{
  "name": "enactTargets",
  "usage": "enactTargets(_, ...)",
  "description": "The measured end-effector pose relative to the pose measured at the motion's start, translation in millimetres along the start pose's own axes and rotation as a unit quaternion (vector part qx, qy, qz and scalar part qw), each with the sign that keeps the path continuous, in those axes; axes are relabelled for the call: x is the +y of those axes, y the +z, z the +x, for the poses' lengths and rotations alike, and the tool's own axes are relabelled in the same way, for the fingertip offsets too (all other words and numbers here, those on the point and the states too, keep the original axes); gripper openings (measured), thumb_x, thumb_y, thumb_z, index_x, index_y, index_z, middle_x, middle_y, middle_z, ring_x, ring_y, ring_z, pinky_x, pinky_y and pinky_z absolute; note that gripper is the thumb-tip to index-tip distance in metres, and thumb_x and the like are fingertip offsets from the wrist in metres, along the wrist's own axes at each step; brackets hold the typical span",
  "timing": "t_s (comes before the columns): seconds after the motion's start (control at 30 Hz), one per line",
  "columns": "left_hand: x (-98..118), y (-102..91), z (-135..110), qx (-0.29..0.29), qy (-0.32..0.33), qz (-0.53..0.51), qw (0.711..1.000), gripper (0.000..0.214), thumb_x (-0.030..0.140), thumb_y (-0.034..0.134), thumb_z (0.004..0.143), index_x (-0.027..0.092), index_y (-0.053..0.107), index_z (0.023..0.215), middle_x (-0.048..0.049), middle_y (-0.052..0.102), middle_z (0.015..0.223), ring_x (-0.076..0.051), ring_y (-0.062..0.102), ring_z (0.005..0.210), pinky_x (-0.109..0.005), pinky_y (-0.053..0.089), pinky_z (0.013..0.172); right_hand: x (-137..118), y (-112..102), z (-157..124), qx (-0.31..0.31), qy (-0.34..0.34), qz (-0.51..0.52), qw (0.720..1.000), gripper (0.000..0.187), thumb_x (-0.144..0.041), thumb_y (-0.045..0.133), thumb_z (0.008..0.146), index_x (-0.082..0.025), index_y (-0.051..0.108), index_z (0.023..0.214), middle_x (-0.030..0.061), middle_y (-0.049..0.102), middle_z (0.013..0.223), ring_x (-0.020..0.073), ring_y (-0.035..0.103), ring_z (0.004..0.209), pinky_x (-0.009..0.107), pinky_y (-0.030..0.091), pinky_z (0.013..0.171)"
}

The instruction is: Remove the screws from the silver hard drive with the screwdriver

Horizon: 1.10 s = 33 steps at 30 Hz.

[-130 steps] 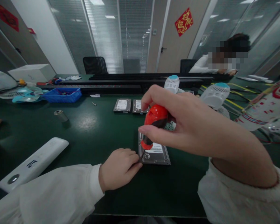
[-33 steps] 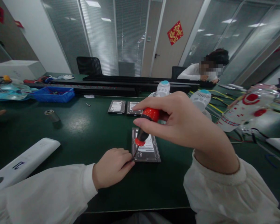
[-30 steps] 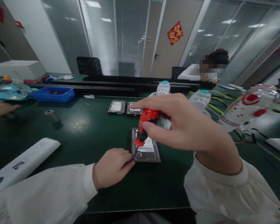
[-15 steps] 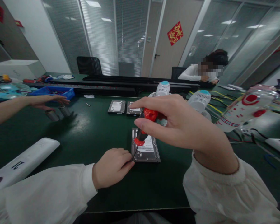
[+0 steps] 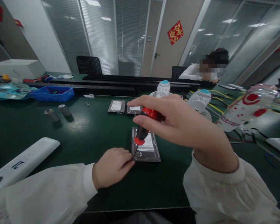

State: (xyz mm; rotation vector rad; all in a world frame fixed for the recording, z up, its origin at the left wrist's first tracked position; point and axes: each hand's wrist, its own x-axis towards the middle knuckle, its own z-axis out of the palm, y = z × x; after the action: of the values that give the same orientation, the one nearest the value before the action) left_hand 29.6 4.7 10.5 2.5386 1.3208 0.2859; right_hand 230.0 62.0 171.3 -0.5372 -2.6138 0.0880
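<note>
In the head view a hard drive (image 5: 148,153) lies label side up on the green table in front of me. My right hand (image 5: 171,119) is wrapped round the red and black handle of a screwdriver (image 5: 142,134), index finger reaching along its top. The screwdriver leans, its thin shaft running down to the drive's near left corner. At that same corner my left hand (image 5: 115,166) is closed, thumb and finger pinched against the drive beside the screwdriver's tip. Whether a screw is there is hidden. Farther back lie two more hard drives, one left (image 5: 116,106) and one right (image 5: 133,110).
Two metal cylinders (image 5: 64,110) stand at left, near a blue tray (image 5: 53,94). A long white device (image 5: 25,160) lies beside my left sleeve. White devices with blue tops (image 5: 199,101) and a clear patterned bottle (image 5: 246,107) are right. A person sits across the table.
Another person's arm, which reached in from the left over the metal cylinders, has withdrawn from view. The cylinders stay in place. My hands and the screwdriver have hardly moved.
</note>
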Motion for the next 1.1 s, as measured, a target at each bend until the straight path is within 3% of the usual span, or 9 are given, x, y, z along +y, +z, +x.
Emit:
enactTargets(0.13, 0.8, -0.5, 0.0, -0.001, -0.001, 0.007, 1.000, 0.030, 0.032, 0.043, 0.101, 0.019, 0.062, 0.082, -0.0022, 0.066, 0.083, -0.020, 0.061, 0.079, -0.035, 0.043, 0.073, -0.4, -1.7, -1.5, -0.016, -0.010, 0.004, 1.000, 0.039, -0.026, 0.046, 0.093, -0.015, 0.057, 0.130, 0.0042, 0.069, 0.098, 0.0140, 0.059, 0.082, 0.027, 0.040, 0.076)
enactTargets(0.23, 1.1, -0.4, 0.6, 0.004, 0.000, 0.010, 1.000, 0.030, 0.032, 0.043, 0.101, 0.019, 0.062, 0.082, -0.0021, 0.066, 0.083, -0.019, 0.061, 0.078, -0.034, 0.043, 0.072, -0.7, -0.7, -1.0, -0.010, -0.014, 0.004, 1.000, 0.039, -0.033, 0.049, 0.094, -0.016, 0.057, 0.129, 0.0058, 0.069, 0.107, 0.0160, 0.061, 0.089, 0.028, 0.040, 0.080)
enactTargets(0.37, 1.1, -0.3, 0.7, 0.003, 0.001, 0.009, 1.000, 0.030, 0.032, 0.043, 0.101, 0.019, 0.062, 0.082, -0.0021, 0.066, 0.082, -0.019, 0.061, 0.077, -0.034, 0.043, 0.072, -0.4, 0.5, -0.4, -0.011, 0.029, -0.022, 0.999, 0.038, -0.039, 0.051, 0.095, -0.018, 0.060, 0.126, 0.0033, 0.069, 0.093, 0.0146, 0.059, 0.079, 0.027, 0.036, 0.072)
enactTargets(0.53, 0.5, -0.1, 0.5, 0.002, 0.004, 0.012, 1.000, 0.029, 0.031, 0.043, 0.101, 0.019, 0.061, 0.082, -0.0021, 0.066, 0.082, -0.019, 0.061, 0.078, -0.034, 0.043, 0.072, -0.5, -2.1, -1.8, -0.026, 0.005, -0.009, 1.000, 0.043, -0.034, 0.052, 0.093, -0.018, 0.054, 0.133, 0.0030, 0.066, 0.093, 0.0137, 0.055, 0.076, 0.027, 0.036, 0.071)
enactTargets(0.73, 0.5, 0.0, 0.0, 0.008, 0.009, 0.018, 1.000, 0.029, 0.031, 0.043, 0.101, 0.019, 0.061, 0.082, -0.0023, 0.066, 0.082, -0.019, 0.061, 0.078, -0.033, 0.043, 0.072, -3.5, -0.4, -0.4, -0.009, 0.059, -0.057, 0.997, 0.032, -0.042, 0.048, 0.096, -0.018, 0.061, 0.113, -0.0024, 0.055, 0.068, 0.0112, 0.047, 0.062, 0.026, 0.028, 0.064)
enactTargets(0.87, 0.2, 0.2, -1.5, 0.009, 0.010, 0.019, 1.000, 0.029, 0.031, 0.043, 0.101, 0.019, 0.061, 0.082, -0.0021, 0.066, 0.081, -0.019, 0.061, 0.077, -0.034, 0.043, 0.071, -4.9, -2.3, -0.2, -0.022, 0.031, -0.032, 0.999, 0.031, -0.032, 0.048, 0.095, -0.017, 0.056, 0.121, -0.0022, 0.056, 0.076, 0.0103, 0.048, 0.065, 0.025, 0.031, 0.065)
enactTargets(1.1, 0.0, 0.0, -1.3, 0.017, 0.011, 0.012, 1.000, 0.028, 0.031, 0.044, 0.101, 0.019, 0.062, 0.082, -0.0024, 0.067, 0.082, -0.019, 0.062, 0.077, -0.033, 0.043, 0.071, -2.2, -0.3, 0.2, -0.003, 0.060, -0.070, 0.996, 0.037, -0.050, 0.049, 0.095, -0.020, 0.063, 0.110, -0.0040, 0.052, 0.064, 0.0095, 0.044, 0.057, 0.026, 0.028, 0.064)
